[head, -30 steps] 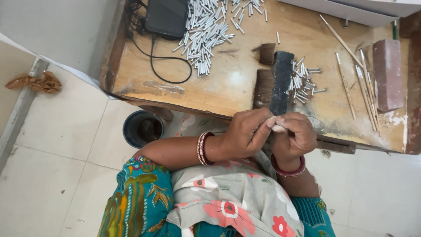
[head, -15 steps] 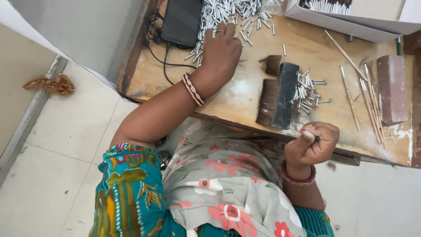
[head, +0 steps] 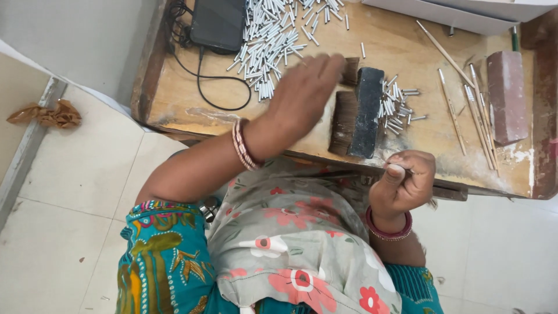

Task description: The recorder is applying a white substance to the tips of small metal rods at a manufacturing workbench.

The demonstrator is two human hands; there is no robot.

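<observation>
A pale tiled floor (head: 70,232) fills the lower left, and a worn wooden tabletop (head: 407,52) runs across the top, its near edge crossing from nine o'clock toward four o'clock just above the person's lap.

Only the head view is given. The left hand (head: 302,96) hovers over the middle of the tabletop, blurred, fingers spread and flat, with nothing in it that I can make out. At eleven o'clock from it lies a heap of small white tubes (head: 273,40), cut off by the top edge of the picture. Just at three o'clock from the hand stands a dark block with bristles (head: 357,113); beyond that, a smaller scatter of tubes (head: 398,104). The right hand (head: 407,183) sits off the near edge of the tabletop, clenched into a fist, thumb pressed on a small pale piece (head: 397,168) that is mostly hidden, possibly one of the tubes.

Thin sticks (head: 459,99) and a reddish block (head: 507,96) lie toward two o'clock. A black device with its cable (head: 218,23) sits at the far left corner. Bare wood lies open between cable and bristles.
</observation>
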